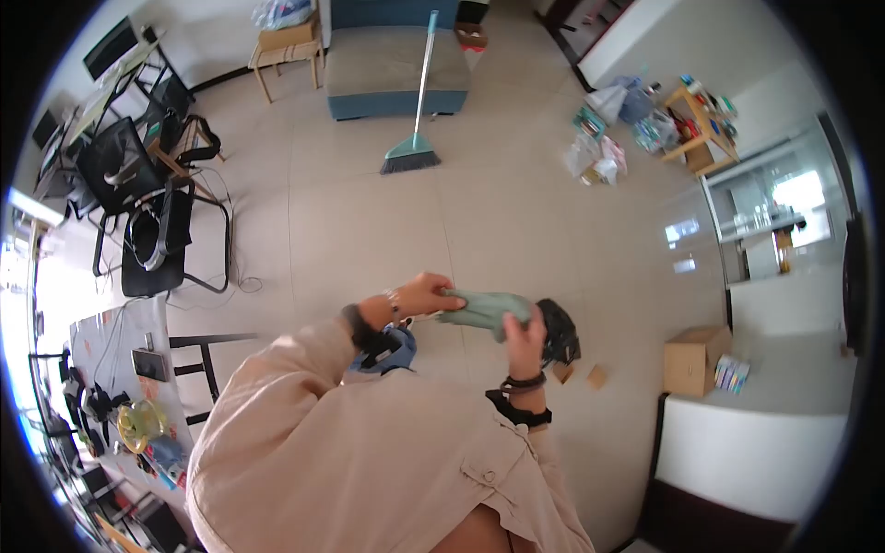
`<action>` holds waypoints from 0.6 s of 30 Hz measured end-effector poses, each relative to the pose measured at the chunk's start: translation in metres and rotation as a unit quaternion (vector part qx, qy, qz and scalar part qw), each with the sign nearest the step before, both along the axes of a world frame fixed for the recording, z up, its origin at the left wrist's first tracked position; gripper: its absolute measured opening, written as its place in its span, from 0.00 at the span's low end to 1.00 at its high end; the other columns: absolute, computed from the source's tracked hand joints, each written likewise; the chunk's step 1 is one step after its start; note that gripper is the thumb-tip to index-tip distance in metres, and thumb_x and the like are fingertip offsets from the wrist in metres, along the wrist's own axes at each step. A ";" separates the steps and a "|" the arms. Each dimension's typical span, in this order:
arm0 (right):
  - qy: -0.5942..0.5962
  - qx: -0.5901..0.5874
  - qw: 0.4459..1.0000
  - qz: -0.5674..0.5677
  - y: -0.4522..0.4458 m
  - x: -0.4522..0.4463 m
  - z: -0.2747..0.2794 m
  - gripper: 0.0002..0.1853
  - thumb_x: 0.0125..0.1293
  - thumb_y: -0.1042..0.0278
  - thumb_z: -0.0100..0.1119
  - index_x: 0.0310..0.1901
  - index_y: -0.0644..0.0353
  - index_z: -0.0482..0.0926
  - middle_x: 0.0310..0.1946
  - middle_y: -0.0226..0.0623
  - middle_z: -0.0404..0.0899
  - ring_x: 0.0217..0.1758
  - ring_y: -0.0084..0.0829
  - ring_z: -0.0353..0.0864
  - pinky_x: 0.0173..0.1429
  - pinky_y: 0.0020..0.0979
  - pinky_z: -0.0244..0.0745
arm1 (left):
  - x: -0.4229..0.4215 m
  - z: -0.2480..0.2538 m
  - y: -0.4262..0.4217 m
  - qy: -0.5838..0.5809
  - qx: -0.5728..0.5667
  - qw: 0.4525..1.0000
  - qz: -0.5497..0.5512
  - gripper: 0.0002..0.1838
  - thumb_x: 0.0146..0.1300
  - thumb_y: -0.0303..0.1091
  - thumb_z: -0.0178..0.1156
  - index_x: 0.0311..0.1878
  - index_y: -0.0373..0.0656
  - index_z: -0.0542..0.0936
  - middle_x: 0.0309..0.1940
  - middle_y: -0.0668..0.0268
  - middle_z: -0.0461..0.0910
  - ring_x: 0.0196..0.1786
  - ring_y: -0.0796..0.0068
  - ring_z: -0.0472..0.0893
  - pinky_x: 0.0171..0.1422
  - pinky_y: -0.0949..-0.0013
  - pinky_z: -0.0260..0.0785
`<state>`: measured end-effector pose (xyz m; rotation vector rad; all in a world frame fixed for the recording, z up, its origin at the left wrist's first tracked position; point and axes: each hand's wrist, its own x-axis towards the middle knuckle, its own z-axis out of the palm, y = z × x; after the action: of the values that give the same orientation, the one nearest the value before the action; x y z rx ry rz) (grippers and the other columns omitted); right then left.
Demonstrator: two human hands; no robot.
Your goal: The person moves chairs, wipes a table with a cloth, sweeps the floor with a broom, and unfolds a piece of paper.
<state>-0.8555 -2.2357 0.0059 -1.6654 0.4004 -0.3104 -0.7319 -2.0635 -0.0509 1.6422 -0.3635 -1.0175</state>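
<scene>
A pale green, folded piece of cloth (489, 310) is stretched between my two hands in front of my chest. My left hand (426, 293) pinches its left end between thumb and fingers. At the opposite end, my right hand (525, 339) grips the cloth, its fingers slightly blurred. Just beyond the right hand, a black plastic bag (560, 334) shows lower down; I cannot tell whether they touch. Below my left wrist is a blue item (395, 350), partly hidden by my sleeve.
A broom (415, 147) leans against a blue-and-beige sofa (396, 78) ahead. Black chairs (157, 244) and a cluttered table (120, 350) stand left. Plastic bags (599, 152) lie by a wooden stool (705, 138). A cardboard box (693, 359) sits on the right counter.
</scene>
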 end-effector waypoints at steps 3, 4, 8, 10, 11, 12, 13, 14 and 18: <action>-0.039 0.058 0.984 -0.163 -0.079 0.044 -0.003 0.14 0.57 0.68 0.49 0.45 0.64 0.68 0.41 0.36 0.71 0.44 0.28 0.70 0.48 0.29 0.65 | 0.075 0.011 -0.054 -0.142 -0.012 0.989 -0.035 0.12 0.49 0.41 0.61 0.30 0.42 0.77 0.19 0.72 0.73 0.21 0.84 0.70 0.23 0.77 0.63; -0.045 0.152 0.969 -0.190 -0.105 0.050 -0.001 0.15 0.58 0.67 0.49 0.46 0.63 0.67 0.43 0.37 0.70 0.45 0.29 0.69 0.48 0.32 0.66 | 0.092 0.014 -0.065 -0.098 -0.009 0.995 -0.031 0.11 0.50 0.40 0.59 0.30 0.42 0.77 0.19 0.70 0.73 0.22 0.81 0.71 0.25 0.75 0.64; -0.052 0.258 0.937 -0.228 -0.186 0.083 -0.009 0.18 0.59 0.62 0.46 0.49 0.61 0.65 0.48 0.39 0.66 0.49 0.35 0.67 0.50 0.40 0.65 | 0.171 -0.010 -0.104 -0.218 0.034 0.974 -0.048 0.10 0.50 0.40 0.57 0.31 0.44 0.77 0.20 0.66 0.76 0.24 0.74 0.74 0.29 0.71 0.67; -0.031 0.305 0.928 -0.212 -0.225 0.119 -0.030 0.18 0.59 0.62 0.45 0.50 0.60 0.65 0.49 0.39 0.67 0.50 0.36 0.67 0.51 0.40 0.65 | 0.219 -0.040 -0.115 -0.292 0.071 0.953 -0.033 0.10 0.51 0.40 0.56 0.32 0.45 0.77 0.22 0.63 0.77 0.24 0.71 0.75 0.30 0.69 0.68; -0.003 0.352 0.915 -0.195 -0.242 0.136 -0.040 0.19 0.60 0.61 0.44 0.51 0.59 0.65 0.49 0.40 0.67 0.50 0.37 0.67 0.52 0.41 0.64 | 0.239 -0.042 -0.110 -0.261 0.102 0.960 -0.001 0.08 0.49 0.39 0.56 0.32 0.48 0.77 0.23 0.62 0.77 0.26 0.69 0.76 0.32 0.68 0.69; 0.005 0.372 0.916 -0.149 -0.259 0.167 -0.049 0.19 0.61 0.60 0.41 0.52 0.58 0.64 0.50 0.40 0.66 0.51 0.38 0.66 0.54 0.41 0.63 | 0.265 -0.045 -0.107 -0.229 0.132 0.964 0.033 0.08 0.47 0.38 0.56 0.31 0.51 0.78 0.24 0.61 0.78 0.28 0.68 0.77 0.33 0.68 0.69; 0.034 0.369 0.915 -0.159 -0.273 0.205 -0.059 0.19 0.61 0.58 0.41 0.51 0.58 0.65 0.49 0.39 0.67 0.49 0.37 0.67 0.53 0.41 0.64 | 0.290 -0.064 -0.099 -0.210 0.139 0.965 0.077 0.09 0.48 0.40 0.56 0.34 0.52 0.77 0.23 0.62 0.78 0.26 0.65 0.77 0.31 0.68 0.70; 0.066 0.367 0.913 -0.167 -0.289 0.243 -0.067 0.19 0.62 0.56 0.40 0.50 0.58 0.66 0.48 0.37 0.68 0.48 0.36 0.68 0.51 0.41 0.65 | 0.311 -0.068 -0.090 -0.159 0.174 0.963 0.129 0.09 0.51 0.36 0.56 0.35 0.44 0.76 0.22 0.61 0.77 0.23 0.69 0.75 0.27 0.69 0.67; 0.070 0.278 0.955 -0.071 -0.299 0.426 -0.080 0.17 0.56 0.70 0.51 0.49 0.61 0.66 0.41 0.36 0.70 0.44 0.27 0.69 0.44 0.31 0.70 | 0.367 -0.094 -0.033 -0.223 0.269 0.891 0.290 0.09 0.53 0.35 0.55 0.36 0.43 0.76 0.16 0.64 0.75 0.20 0.75 0.75 0.25 0.72 0.66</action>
<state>-0.4292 -2.5350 -0.0743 -1.1092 0.6499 -0.1636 -0.3649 -2.0970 -0.1447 2.3023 0.1435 -0.2763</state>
